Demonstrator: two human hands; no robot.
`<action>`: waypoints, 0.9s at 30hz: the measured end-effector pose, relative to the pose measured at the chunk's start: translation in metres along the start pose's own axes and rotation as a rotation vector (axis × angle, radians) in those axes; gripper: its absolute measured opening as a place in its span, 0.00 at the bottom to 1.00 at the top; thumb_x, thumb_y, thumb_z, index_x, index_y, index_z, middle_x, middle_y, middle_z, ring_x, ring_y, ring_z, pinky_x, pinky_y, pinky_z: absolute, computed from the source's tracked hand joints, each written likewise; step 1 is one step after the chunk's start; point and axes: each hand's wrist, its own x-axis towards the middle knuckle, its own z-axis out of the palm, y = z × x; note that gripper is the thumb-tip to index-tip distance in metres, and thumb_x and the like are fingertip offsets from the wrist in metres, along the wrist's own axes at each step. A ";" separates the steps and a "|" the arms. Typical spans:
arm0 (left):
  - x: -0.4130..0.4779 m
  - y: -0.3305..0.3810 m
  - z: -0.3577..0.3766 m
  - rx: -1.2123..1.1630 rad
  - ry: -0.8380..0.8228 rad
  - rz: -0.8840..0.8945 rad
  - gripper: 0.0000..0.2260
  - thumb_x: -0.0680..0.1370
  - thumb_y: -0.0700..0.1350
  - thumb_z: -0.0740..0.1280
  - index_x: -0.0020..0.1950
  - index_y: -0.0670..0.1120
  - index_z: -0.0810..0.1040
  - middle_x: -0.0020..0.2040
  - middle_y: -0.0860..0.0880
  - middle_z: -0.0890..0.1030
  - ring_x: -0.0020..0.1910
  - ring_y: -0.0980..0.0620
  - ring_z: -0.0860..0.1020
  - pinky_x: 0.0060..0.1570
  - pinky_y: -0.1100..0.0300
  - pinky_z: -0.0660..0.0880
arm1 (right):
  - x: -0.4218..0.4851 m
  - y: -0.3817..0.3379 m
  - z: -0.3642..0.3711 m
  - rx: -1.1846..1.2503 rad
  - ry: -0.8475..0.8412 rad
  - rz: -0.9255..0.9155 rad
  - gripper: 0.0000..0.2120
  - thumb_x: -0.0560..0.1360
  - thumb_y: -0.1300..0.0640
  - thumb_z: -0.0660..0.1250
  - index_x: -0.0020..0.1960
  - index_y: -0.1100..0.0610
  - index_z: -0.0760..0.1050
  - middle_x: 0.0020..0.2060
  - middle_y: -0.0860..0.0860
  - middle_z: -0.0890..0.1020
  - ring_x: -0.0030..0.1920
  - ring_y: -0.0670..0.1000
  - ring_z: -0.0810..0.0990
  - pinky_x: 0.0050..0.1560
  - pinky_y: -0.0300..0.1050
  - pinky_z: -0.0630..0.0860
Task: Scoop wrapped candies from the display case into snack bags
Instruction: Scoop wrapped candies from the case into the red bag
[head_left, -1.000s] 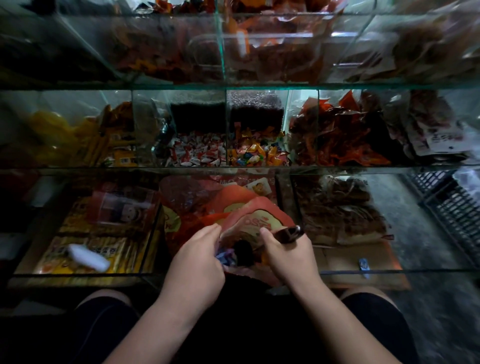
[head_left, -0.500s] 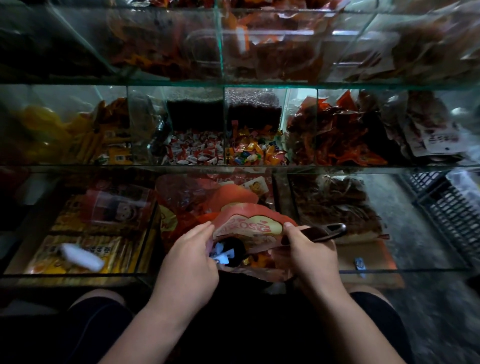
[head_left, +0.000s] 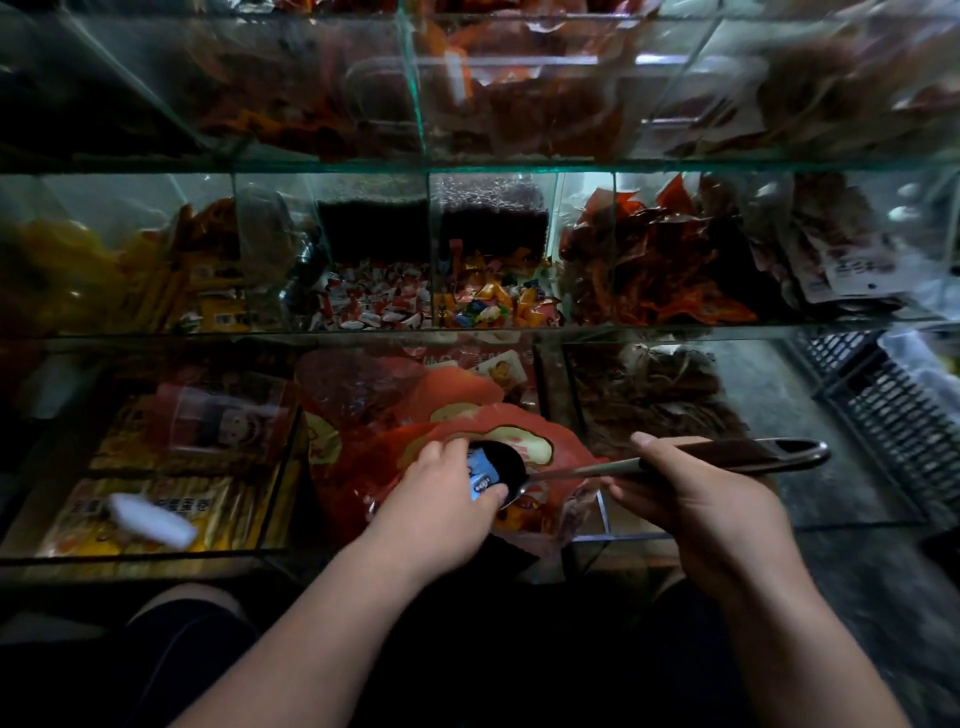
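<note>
A red snack bag (head_left: 558, 449) lies open in front of the glass display case (head_left: 467, 166). My left hand (head_left: 441, 499) grips the bag's near rim and holds its mouth open. My right hand (head_left: 691, 493) is shut on a metal scoop (head_left: 675, 460) with a dark handle, held level; its dark bowl sits in the bag's mouth. A blue-and-white wrapped candy (head_left: 480, 475) lies beside the bowl, against my left fingers. On the middle shelf are bins of red-and-white wrapped candies (head_left: 371, 304) and mixed colourful candies (head_left: 496, 304).
Yellow snack packets (head_left: 156, 499) and a white tube (head_left: 150, 522) fill the lower left compartment. Brown dried goods (head_left: 649, 389) sit lower right. Red packets (head_left: 670, 265) fill the middle right bin. A dark plastic crate (head_left: 893, 410) stands on the floor at right. My knees are below.
The scoop has swung from steeply tipped into the bag to lying level, its handle drawn out to the right. My left hand stays on the bag's rim.
</note>
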 end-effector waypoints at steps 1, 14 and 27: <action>0.005 -0.001 0.002 -0.019 -0.013 -0.013 0.27 0.79 0.61 0.62 0.73 0.50 0.65 0.68 0.46 0.70 0.67 0.44 0.70 0.67 0.48 0.70 | -0.004 -0.004 -0.003 0.002 -0.025 -0.021 0.07 0.72 0.63 0.76 0.37 0.60 0.82 0.34 0.61 0.85 0.41 0.64 0.88 0.38 0.44 0.83; -0.003 0.007 0.025 -0.072 0.312 0.145 0.26 0.85 0.58 0.50 0.82 0.52 0.53 0.82 0.51 0.50 0.80 0.53 0.45 0.79 0.51 0.44 | -0.052 -0.031 0.006 -0.020 -0.170 -0.230 0.15 0.70 0.73 0.73 0.35 0.55 0.83 0.39 0.69 0.84 0.39 0.67 0.87 0.39 0.48 0.85; 0.049 0.047 -0.084 -0.373 0.652 0.327 0.24 0.82 0.50 0.65 0.77 0.46 0.66 0.74 0.49 0.68 0.73 0.54 0.64 0.70 0.62 0.59 | 0.002 -0.078 0.057 0.324 -0.070 -0.285 0.03 0.76 0.62 0.73 0.48 0.60 0.80 0.36 0.52 0.88 0.46 0.53 0.89 0.44 0.40 0.84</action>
